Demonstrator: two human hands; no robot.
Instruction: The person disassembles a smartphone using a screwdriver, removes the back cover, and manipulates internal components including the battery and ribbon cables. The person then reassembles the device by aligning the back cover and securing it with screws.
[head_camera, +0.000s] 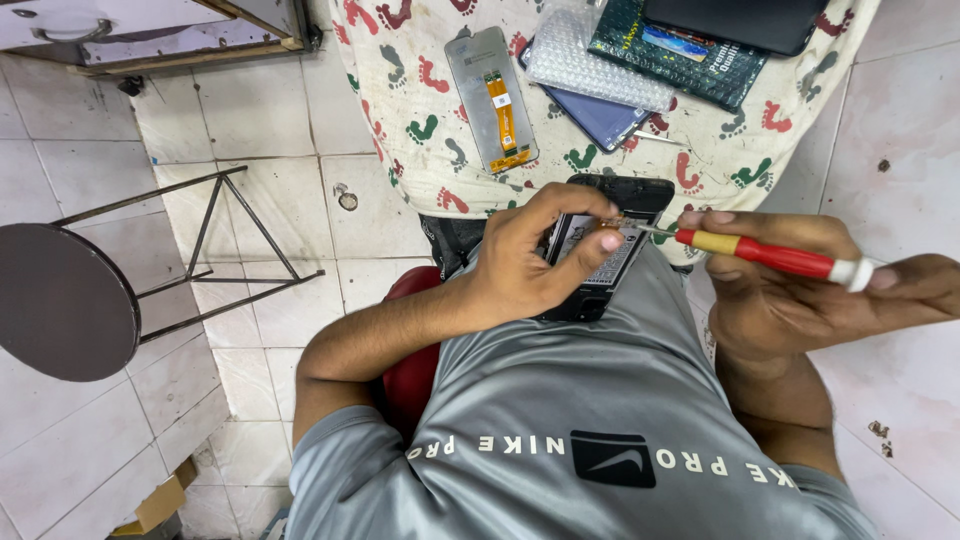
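Left hand (535, 255) grasps the opened black smartphone body (600, 250), thumb across its exposed inner face, holding it just above the lap at the near edge of the footprint-patterned cloth surface (420, 110). Right hand (790, 290) is clenched on the red-and-yellow-handled precision screwdriver (770, 255). The screwdriver's long axis runs near-horizontal, right to left, tip meeting the phone's upper edge beside the left thumb. A detached grey display panel with orange flex ribbon (492, 98) lies well apart, further up the cloth.
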